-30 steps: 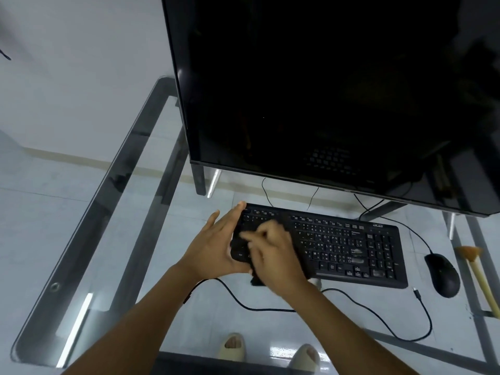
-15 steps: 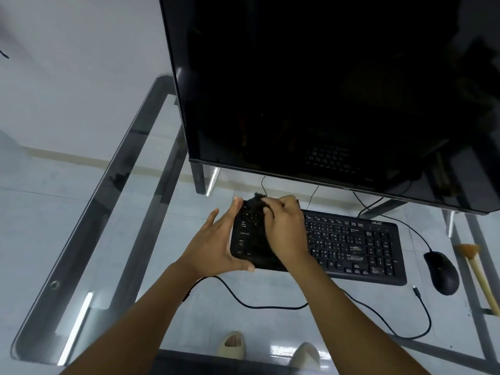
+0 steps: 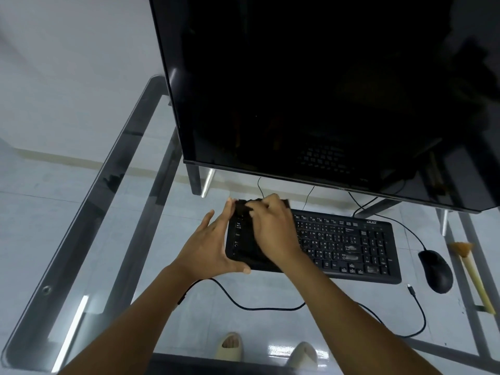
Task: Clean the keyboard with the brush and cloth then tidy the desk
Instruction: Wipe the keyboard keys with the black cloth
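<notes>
A black keyboard (image 3: 349, 244) lies on the glass desk (image 3: 113, 201) under a big dark monitor. My right hand (image 3: 273, 228) grips a dark cloth (image 3: 243, 207) and presses it on the keyboard's far left corner. My left hand (image 3: 208, 247) braces the keyboard's left end, fingers straight along the side and thumb under the front edge. The brush (image 3: 470, 272), with a pale handle and tan bristles, lies at the desk's right edge, beyond the mouse.
The black monitor (image 3: 311, 90) overhangs the back of the desk on metal legs. A black mouse (image 3: 437, 270) sits right of the keyboard. A loose black cable (image 3: 270, 307) curls along the front. My sandalled feet (image 3: 267, 350) show through the glass.
My right hand has swept the cloth from the keyboard's near left edge up to its far left corner. My left hand has stayed braced on the left end.
</notes>
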`<state>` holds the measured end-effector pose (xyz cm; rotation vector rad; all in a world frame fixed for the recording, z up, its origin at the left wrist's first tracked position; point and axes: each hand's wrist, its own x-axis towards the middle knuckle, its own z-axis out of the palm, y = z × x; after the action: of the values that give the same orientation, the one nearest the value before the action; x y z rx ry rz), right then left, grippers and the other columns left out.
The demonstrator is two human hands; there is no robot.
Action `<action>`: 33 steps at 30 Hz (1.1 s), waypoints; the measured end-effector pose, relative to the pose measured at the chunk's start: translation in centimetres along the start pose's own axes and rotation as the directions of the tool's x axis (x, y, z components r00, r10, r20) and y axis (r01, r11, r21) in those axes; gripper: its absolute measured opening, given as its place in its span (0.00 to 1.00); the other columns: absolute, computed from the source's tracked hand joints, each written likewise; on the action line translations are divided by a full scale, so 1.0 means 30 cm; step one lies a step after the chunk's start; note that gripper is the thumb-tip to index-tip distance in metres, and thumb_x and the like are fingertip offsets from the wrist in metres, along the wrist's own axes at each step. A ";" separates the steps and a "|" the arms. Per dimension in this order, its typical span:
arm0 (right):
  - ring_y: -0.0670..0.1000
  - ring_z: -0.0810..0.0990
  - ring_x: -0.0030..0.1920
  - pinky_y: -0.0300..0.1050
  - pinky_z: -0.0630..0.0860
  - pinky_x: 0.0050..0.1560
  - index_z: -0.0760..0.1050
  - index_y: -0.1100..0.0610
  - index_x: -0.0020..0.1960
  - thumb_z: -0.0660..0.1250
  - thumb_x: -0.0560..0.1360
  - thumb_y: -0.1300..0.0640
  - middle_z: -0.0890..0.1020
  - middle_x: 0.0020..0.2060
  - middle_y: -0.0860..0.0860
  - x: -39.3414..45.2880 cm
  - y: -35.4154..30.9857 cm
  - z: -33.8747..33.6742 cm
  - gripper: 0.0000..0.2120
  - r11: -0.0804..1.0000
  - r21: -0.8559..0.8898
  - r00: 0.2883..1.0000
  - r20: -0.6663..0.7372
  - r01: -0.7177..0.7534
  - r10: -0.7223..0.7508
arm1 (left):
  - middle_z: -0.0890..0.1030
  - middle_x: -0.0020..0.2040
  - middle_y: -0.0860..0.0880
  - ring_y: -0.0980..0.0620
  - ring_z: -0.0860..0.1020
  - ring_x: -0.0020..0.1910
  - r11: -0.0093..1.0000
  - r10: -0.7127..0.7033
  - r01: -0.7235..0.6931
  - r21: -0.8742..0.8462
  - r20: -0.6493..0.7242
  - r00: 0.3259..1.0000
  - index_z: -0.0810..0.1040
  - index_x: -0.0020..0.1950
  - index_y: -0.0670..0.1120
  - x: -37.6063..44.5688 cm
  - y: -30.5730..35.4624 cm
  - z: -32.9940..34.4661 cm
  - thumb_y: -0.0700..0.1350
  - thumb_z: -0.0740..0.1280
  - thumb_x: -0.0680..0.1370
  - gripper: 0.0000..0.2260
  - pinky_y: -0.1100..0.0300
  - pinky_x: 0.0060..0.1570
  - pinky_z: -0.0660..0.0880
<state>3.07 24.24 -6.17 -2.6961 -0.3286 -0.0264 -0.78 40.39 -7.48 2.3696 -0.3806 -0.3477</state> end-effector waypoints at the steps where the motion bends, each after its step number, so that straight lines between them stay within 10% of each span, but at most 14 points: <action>1: 0.56 0.75 0.46 0.51 0.75 0.49 0.80 0.55 0.58 0.65 0.77 0.61 0.76 0.47 0.55 0.005 0.036 -0.015 0.12 0.999 -0.019 0.998 -0.034 -0.048 0.047 | 0.43 0.71 0.67 0.84 0.32 0.59 1.000 -0.008 0.008 0.006 0.010 1.000 0.33 0.76 0.50 0.000 0.007 -0.002 0.65 0.75 0.63 0.61 0.75 0.64 0.31; 14: 0.56 0.75 0.51 0.48 0.66 0.51 0.81 0.51 0.58 0.64 0.78 0.60 0.76 0.50 0.54 0.014 0.040 -0.018 0.13 0.956 0.016 0.953 -0.070 -0.294 0.294 | 0.40 0.71 0.68 0.83 0.33 0.60 0.999 -0.036 0.036 0.016 0.022 0.999 0.36 0.77 0.50 -0.002 0.018 -0.015 0.65 0.76 0.61 0.62 0.74 0.66 0.32; 29: 0.56 0.74 0.51 0.48 0.64 0.50 0.80 0.53 0.59 0.63 0.78 0.60 0.75 0.50 0.54 0.018 -0.067 0.029 0.13 0.993 0.033 0.993 0.025 -0.114 0.114 | 0.44 0.67 0.68 0.70 0.41 0.65 0.997 -0.070 0.070 -0.035 0.005 0.998 0.30 0.73 0.54 -0.013 0.035 -0.020 0.62 0.77 0.63 0.60 0.68 0.66 0.37; 33: 0.55 0.76 0.48 0.51 0.73 0.52 0.81 0.52 0.58 0.66 0.77 0.61 0.76 0.49 0.53 0.004 -0.001 -0.008 0.12 0.996 0.047 0.997 0.006 -0.076 0.076 | 0.45 0.69 0.68 0.81 0.35 0.60 0.998 -0.034 0.034 -0.050 0.010 0.999 0.34 0.77 0.50 -0.011 0.027 -0.014 0.61 0.77 0.63 0.61 0.73 0.64 0.34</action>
<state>3.17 24.19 -5.91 -2.6595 -0.2254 0.0092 -1.10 40.19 -6.59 2.3286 -0.3323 -0.3791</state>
